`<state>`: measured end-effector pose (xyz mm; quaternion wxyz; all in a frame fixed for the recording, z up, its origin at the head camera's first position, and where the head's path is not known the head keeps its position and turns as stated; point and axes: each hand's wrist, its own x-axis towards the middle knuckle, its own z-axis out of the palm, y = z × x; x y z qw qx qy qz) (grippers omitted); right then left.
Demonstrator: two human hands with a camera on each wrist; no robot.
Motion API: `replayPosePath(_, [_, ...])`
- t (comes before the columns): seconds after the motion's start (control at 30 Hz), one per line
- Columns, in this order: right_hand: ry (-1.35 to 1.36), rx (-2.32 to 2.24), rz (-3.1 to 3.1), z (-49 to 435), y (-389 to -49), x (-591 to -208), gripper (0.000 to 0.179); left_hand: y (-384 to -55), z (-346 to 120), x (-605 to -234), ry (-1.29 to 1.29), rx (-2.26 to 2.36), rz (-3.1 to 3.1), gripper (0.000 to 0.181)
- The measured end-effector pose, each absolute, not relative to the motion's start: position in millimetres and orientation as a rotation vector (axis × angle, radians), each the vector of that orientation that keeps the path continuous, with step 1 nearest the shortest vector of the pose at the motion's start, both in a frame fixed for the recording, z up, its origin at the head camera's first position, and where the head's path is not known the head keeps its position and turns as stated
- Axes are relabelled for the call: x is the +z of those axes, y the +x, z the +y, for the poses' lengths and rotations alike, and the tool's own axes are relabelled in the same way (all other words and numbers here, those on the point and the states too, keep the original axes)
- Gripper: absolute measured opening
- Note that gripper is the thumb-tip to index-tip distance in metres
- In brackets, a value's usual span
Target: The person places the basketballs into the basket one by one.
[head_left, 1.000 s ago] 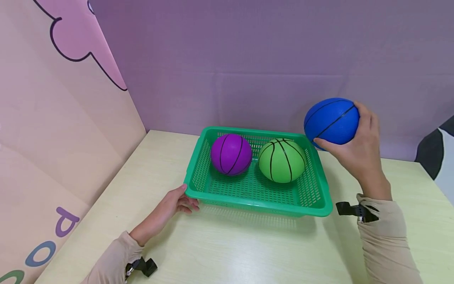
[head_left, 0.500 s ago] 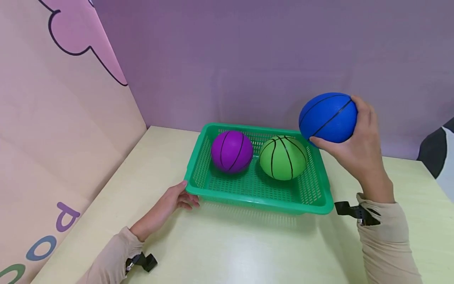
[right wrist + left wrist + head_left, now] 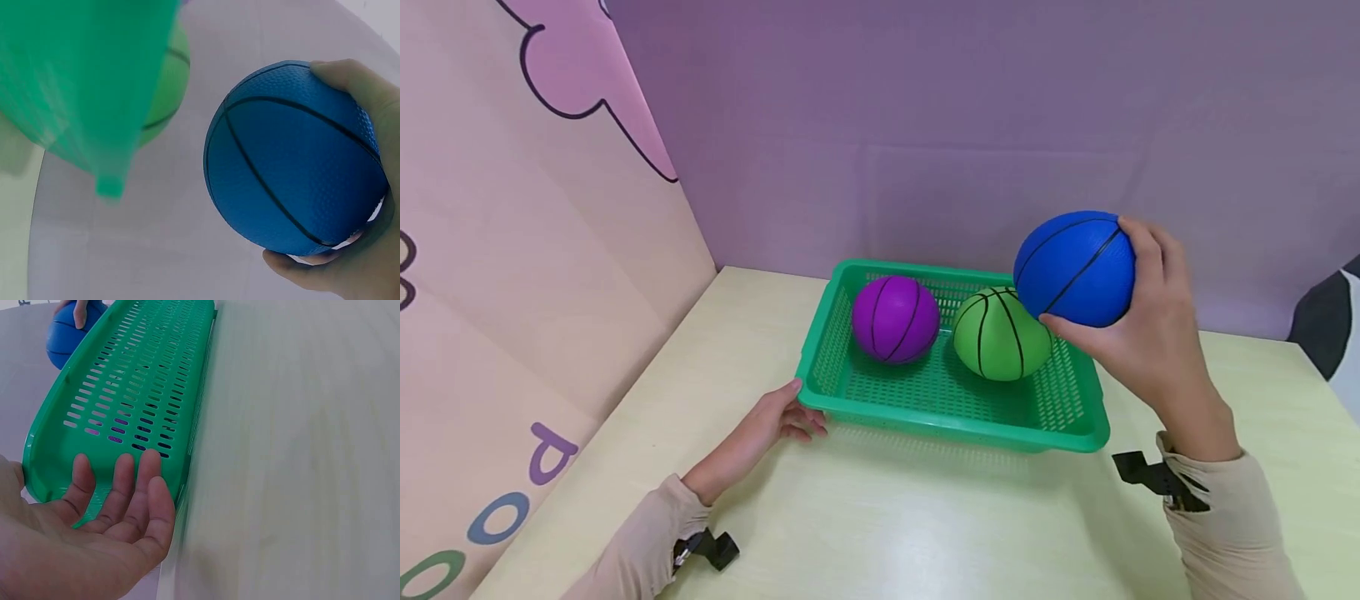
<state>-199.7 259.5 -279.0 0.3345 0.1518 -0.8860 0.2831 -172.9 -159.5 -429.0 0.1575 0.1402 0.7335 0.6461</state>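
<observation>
In the head view, my right hand (image 3: 1157,321) grips a blue toy basketball (image 3: 1075,268) from its right side, thumb below and fingers behind. The ball is held up over the right back corner of a green plastic basket (image 3: 925,418) and overlaps a green ball (image 3: 1000,342) inside. A purple ball (image 3: 895,320) sits to the left in the same basket. My left hand (image 3: 772,419) holds the basket's near left corner, thumb on the rim and fingers beneath. The left wrist view shows those loosely bent fingers (image 3: 123,481) at the slotted wall.
The basket stands on a pale wooden table (image 3: 880,517). Behind it rises a purple-grey backdrop (image 3: 925,125), with a printed panel (image 3: 587,275) along the left side. A black and white shape (image 3: 1326,325) shows at the right edge.
My right hand has carried the blue ball leftward, from beside the basket to over its right end. The left hand stays at the basket's corner; both other balls stay put.
</observation>
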Motion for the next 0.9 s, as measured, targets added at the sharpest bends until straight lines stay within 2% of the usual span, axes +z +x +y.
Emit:
replayPosePath(0.33, [0.498,0.615,-2.354,240.5,-178.7,-282.1,0.114,-174.9,-156.0,-426.8,0.441,1.846,2.095,0.072])
replayPosePath(0.9, [0.665,0.555,-2.415,207.5,-164.7,-289.6,0.114,-171.4,-154.8,-426.0,0.403,1.863,2.085,0.069])
